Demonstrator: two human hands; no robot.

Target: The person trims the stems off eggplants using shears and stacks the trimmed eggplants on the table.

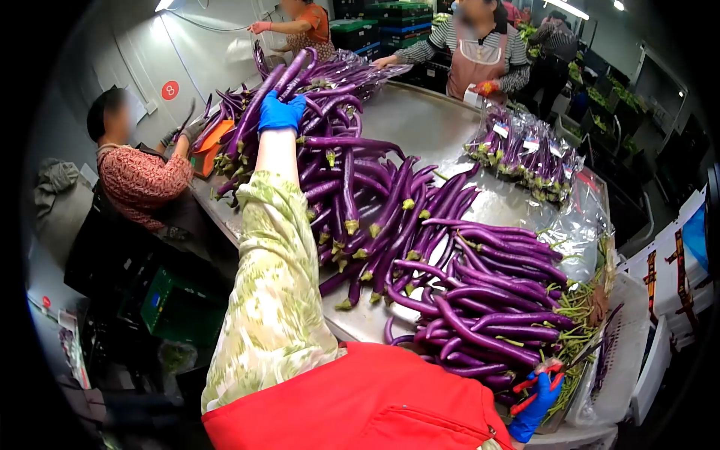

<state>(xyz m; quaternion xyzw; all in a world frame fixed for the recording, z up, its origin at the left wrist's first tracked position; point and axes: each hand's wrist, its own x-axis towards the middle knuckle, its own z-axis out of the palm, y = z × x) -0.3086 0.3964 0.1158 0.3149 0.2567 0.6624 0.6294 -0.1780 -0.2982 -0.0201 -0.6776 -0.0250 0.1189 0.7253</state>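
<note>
A red apron, cut off by the lower edge, lies just left of the right hand. That hand, in a blue glove, is closed on red-handled scissors; the dark blades blur into the green stems beyond it, so their gap cannot be told. Above and left of this hand, eggplants lie in rows on the tabletop, and a pale crate stands to its right. Farther off, the left hand, also gloved, reaches onto the heaped eggplants; its fingertips are hidden, so I cannot tell whether it grips any or how many. Well right of it lie bagged eggplants, blurred by shiny plastic. To its left sits a co-worker near an orange tray, partly covered. Beyond it, another person is cut off at the top.
</note>
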